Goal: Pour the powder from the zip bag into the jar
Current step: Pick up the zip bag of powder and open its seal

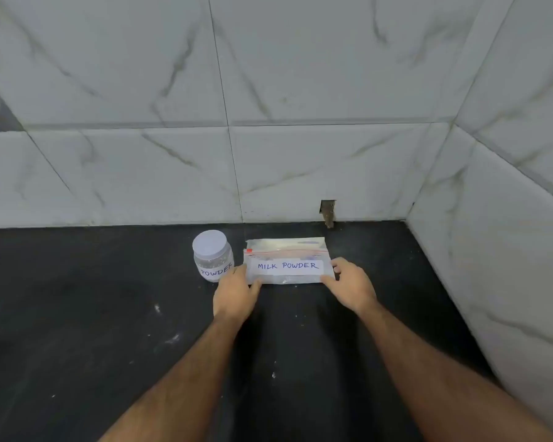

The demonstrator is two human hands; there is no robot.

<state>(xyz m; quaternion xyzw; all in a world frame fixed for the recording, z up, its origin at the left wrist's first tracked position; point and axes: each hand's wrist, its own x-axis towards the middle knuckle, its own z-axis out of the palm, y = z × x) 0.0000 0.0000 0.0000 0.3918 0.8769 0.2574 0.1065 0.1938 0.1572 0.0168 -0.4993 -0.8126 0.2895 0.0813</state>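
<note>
Lying flat on the dark countertop [109,314], the zip bag [288,263] is a clear plastic pouch with a thin red seal line running across its upper part and a white label [287,266] on its front that reads "MILK POWDER" in blue handwriting. Pale powder shows through the plastic above the seal line and along the lower edge. Its zip end points toward the white marbled tile wall [268,90] at the back, and the seal line looks closed, though the picture is too soft to be sure. Just to the bag's left stands the jar [213,256], a small clear container with a white lid [209,241] still on and a label partly reading "POWDER"; whether jar and bag touch cannot be told. The left hand [235,291] grips the bag's near left corner, thumb on top of the plastic and fingers curled close, and it also sits right beside the jar's base. The right hand [351,287] pinches the near right corner in the same way, thumb pressed on the bag's lower edge and fingers wrapped round its right side. Both forearms reach in from the bottom of the view, with the bag spanning the gap between the two hands.
</note>
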